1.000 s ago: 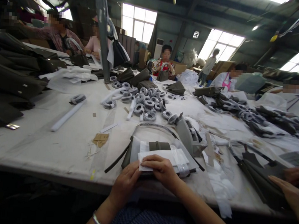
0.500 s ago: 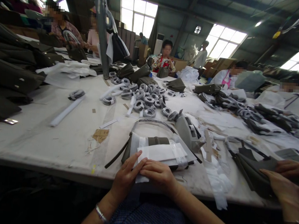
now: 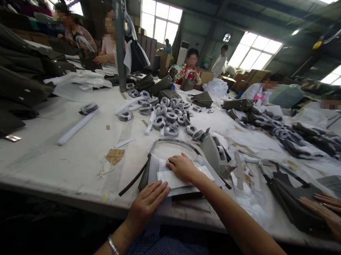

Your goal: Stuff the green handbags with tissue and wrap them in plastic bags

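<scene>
A dark olive handbag lies at the table's near edge, its front covered by white wrapping paper. The bag's handle, wrapped in clear film, arches up behind it. My left hand rests on the near left edge of the paper, fingers stretched out flat. Higher up, my right hand lies across the paper over the bag's middle, its fingers pointing left and slightly bent. I see nothing held in either hand. A grey tape dispenser stands just beyond the bag's right side.
Wrapped strap coils are heaped mid-table. Dark bags pile up at left. Brown tags and a white roll lie left of my bag. At right, a co-worker's hands touch another bag. A post rises from the table.
My right hand has moved up from the paper's near edge onto the bag's middle. My left hand has shifted slightly and its fingers now lie flatter on the paper.
</scene>
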The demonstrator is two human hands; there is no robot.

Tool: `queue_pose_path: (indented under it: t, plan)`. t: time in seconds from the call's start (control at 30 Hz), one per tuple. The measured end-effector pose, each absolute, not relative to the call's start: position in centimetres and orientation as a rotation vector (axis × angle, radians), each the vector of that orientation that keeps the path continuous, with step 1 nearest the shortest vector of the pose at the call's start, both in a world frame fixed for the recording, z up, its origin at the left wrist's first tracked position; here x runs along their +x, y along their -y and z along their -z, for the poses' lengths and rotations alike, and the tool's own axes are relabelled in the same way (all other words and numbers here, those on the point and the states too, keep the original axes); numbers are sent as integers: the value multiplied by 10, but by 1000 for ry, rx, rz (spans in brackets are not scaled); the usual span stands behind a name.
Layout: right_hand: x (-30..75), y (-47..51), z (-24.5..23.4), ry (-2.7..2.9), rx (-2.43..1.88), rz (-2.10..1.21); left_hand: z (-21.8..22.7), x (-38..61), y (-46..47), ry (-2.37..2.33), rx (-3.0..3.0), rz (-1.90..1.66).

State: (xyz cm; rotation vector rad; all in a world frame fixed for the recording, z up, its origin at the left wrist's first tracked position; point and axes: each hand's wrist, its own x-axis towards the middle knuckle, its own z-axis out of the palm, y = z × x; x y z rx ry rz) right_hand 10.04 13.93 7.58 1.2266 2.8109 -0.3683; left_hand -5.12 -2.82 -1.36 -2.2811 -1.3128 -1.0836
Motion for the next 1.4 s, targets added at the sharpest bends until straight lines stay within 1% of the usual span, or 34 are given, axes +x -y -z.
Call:
queue_pose_path:
  t: [0.23, 0.37, 0.47, 0.67, 0.73, 0.83, 1.0, 1.17, 1.27, 1.4]
  plan:
    - [74, -138, -74, -2785, 1116, 432, 14, -51, 28, 1310, -2277, 1088]
    - [71, -126, -71, -2859, 1134, 400, 14, -52, 28, 1306, -2283, 1072]
    - [85, -115, -65, -2973, 1158, 402, 14, -52, 29, 1304, -2281, 1069]
    - [146, -68, -52, -3364, 1108, 521, 18, -51, 30, 1330, -2301, 1061]
    - [164, -48, -48, -3487, 1013, 457, 20, -51, 30, 1344, -2313, 1063]
    - [176, -26, -40, -3553, 846, 259, 19, -51, 29, 1327, -2313, 1097]
    - [164, -25, -29, -3731, 732, 31, 15, -50, 28, 1332, -2322, 1093]
    - [156, -35, -27, -3897, 609, -36, 15, -51, 28, 1326, -2340, 1081]
    - [163, -35, -28, -3853, 589, -39, 16, -51, 27, 1338, -2343, 1075]
    - [170, -31, -24, -3721, 644, -145, 15, -51, 27, 1335, -2353, 1095]
